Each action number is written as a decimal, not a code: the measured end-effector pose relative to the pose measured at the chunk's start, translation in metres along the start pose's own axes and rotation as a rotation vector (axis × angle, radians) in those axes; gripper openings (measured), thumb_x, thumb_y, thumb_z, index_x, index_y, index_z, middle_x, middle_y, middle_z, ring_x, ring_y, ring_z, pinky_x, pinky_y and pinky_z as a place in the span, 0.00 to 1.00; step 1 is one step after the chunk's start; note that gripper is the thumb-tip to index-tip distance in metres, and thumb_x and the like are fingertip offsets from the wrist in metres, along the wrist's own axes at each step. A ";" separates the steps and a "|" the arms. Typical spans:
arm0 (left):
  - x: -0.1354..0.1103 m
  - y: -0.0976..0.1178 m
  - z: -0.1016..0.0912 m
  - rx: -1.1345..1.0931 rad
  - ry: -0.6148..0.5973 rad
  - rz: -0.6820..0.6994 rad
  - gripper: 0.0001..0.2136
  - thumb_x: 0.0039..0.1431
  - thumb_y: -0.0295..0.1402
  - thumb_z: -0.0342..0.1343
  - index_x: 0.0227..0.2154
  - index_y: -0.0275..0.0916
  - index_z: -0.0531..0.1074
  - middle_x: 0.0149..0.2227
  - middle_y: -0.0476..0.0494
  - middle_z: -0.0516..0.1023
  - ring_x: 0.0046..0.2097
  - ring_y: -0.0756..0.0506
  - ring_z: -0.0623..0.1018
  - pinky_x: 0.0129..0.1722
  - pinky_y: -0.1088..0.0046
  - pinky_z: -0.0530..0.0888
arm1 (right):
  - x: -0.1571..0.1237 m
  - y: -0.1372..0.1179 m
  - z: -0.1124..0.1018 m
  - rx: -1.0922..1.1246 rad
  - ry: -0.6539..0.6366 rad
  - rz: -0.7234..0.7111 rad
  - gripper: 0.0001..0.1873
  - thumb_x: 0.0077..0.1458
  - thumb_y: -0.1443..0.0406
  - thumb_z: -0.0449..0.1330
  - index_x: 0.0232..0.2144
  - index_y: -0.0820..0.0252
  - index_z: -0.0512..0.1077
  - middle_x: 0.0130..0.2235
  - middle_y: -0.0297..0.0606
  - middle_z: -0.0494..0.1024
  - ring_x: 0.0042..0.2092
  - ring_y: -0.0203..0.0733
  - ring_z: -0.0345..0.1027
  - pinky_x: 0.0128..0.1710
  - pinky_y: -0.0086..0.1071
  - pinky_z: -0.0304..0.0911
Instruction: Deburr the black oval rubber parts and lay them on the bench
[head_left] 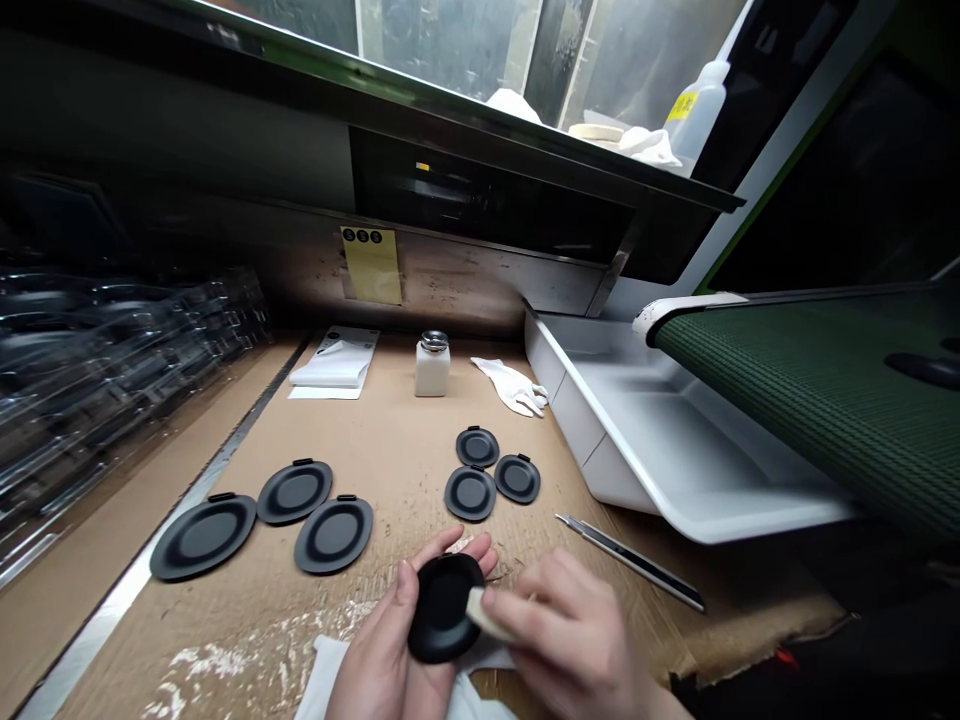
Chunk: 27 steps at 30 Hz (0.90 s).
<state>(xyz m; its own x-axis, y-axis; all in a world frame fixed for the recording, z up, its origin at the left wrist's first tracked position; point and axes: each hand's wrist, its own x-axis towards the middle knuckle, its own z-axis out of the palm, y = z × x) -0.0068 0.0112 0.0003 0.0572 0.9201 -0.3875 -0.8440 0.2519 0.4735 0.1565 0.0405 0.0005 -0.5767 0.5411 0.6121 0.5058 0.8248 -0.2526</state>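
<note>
Both hands bare, fingers and backs uncovered. Left hand (379, 655): smooth across the palm side; thumb (406, 588) rounded at its tip; fingers slender, ends softly tapered. Right hand (574, 625): back gently curved over the knuckles, outline smeared by blur; nails too indistinct for me to describe from here. Right wrist (651, 695) bare too, smooth-sided, as far up as I can see. Clothing farther up both arms hidden from me.
</note>
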 end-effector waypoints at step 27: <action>0.000 -0.001 -0.002 -0.091 -0.011 -0.041 0.14 0.59 0.38 0.48 0.38 0.34 0.73 0.42 0.36 0.77 0.48 0.41 0.73 0.53 0.64 0.64 | 0.001 -0.015 0.015 0.113 0.051 -0.069 0.10 0.59 0.66 0.51 0.39 0.58 0.72 0.28 0.36 0.75 0.30 0.37 0.60 0.28 0.30 0.59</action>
<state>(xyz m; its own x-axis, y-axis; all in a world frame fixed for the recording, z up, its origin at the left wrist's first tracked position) -0.0072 0.0107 -0.0018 0.0984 0.9128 -0.3964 -0.8855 0.2620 0.3836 0.1385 0.0308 -0.0068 -0.5727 0.4760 0.6674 0.3890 0.8744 -0.2899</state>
